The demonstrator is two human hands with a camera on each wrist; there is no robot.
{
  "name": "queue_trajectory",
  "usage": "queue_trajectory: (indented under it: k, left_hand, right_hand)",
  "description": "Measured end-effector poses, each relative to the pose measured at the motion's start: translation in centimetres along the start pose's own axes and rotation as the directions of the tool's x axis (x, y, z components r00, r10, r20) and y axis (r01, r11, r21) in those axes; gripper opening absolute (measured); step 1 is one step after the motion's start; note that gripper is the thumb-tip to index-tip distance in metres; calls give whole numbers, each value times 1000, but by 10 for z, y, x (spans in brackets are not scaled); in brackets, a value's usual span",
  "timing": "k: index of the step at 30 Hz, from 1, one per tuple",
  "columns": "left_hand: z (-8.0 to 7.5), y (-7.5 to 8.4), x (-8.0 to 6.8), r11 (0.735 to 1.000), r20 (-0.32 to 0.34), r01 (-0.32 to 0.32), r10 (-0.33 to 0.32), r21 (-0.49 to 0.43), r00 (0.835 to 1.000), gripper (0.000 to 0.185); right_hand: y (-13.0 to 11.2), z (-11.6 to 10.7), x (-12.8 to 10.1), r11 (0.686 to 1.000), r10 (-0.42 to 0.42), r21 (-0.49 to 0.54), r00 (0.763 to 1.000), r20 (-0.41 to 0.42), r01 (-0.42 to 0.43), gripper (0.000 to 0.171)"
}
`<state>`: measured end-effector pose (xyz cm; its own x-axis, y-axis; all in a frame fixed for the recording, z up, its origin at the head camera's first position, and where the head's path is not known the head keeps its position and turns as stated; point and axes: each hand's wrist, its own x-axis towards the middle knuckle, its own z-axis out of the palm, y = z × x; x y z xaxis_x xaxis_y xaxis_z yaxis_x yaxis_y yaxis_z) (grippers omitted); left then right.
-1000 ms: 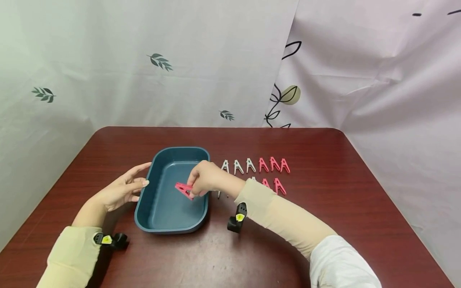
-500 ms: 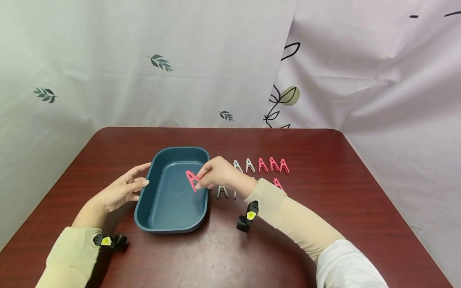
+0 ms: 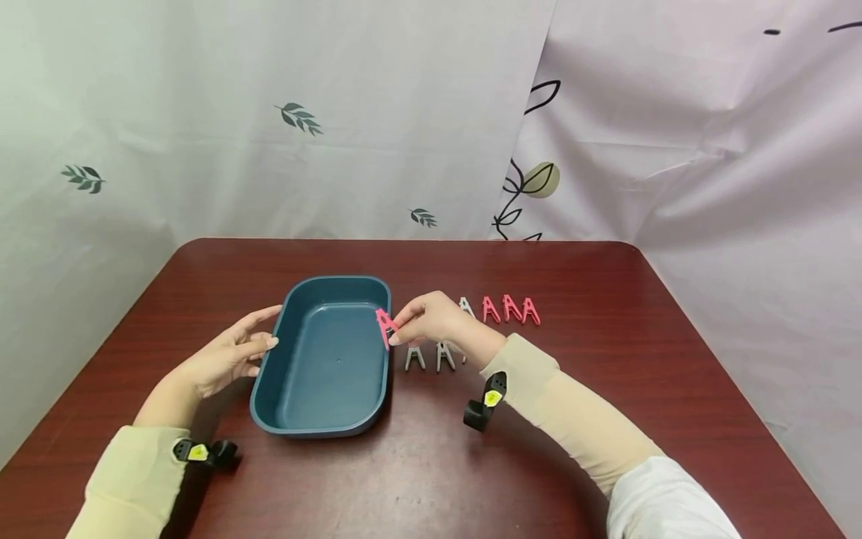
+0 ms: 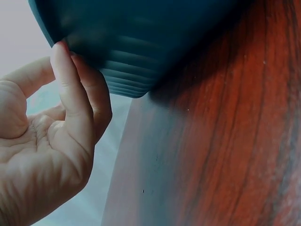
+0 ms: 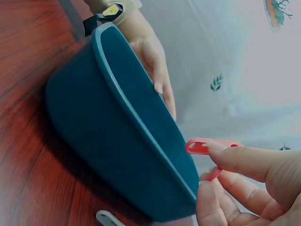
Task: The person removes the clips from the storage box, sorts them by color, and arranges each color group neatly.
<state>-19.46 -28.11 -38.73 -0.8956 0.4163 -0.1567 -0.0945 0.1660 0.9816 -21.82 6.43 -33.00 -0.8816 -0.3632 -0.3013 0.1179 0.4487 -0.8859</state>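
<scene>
A teal plastic bin [image 3: 323, 432] stands left of the table's middle. My left hand [image 3: 225, 355] holds its left side, with the thumb tip at the rim and other fingers against the outer wall. Between thumb and fingertips, my right hand [image 3: 431, 322] pinches a pink clothespin [image 3: 385, 326]; in the head view it overlaps the bin's right rim. In the right wrist view the pink clothespin [image 5: 200, 147] shows beside the rim's near corner. White clothespins [image 3: 445, 356] lie right of the bin, some hidden behind my right hand and wrist.
Pink clothespins [image 3: 511, 308] lie in a row farther right, beside a white clothespin [image 3: 466, 305]. The brown table [image 3: 606, 337] reaches back to a pale curtain [image 3: 404, 112] with leaf prints. In the right wrist view, a white clothespin [image 5: 108, 218] lies close to the bin's base.
My right hand has moved right with the pink clothespin, from over the bin's inside to its right rim. The clothespin has turned more upright. My left hand and the bin have stayed put.
</scene>
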Motion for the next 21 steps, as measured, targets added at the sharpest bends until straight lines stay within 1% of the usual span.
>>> queue_trajectory:
  k: [4,6,11,15,18,21]
  left_hand:
    - [1,0,0,999,-24,-3,4,52,1000,55]
    - [1,1,0,997,-27,-7,9,73,1000,55]
    - [2,2,-1,995,-43,-16,20,95,999,53]
    - [4,4,0,990,-87,8,4,139,996,54]
    - [6,5,0,985,-119,31,-11,171,993,56]
    - [7,7,0,980,-137,43,-17,193,990,58]
  right_hand:
    - [6,-7,-1,999,11,41,1000,-29,-10,22]
    - [8,-10,-2,998,21,63,999,-40,-18,24]
    - [12,-18,-4,995,51,94,997,-63,-45,25]
    - [15,-25,-7,992,70,106,994,-78,-61,24]
    - [18,-29,-8,991,71,117,994,-86,-61,25]
    - [21,-34,-10,989,62,136,994,-85,-50,25]
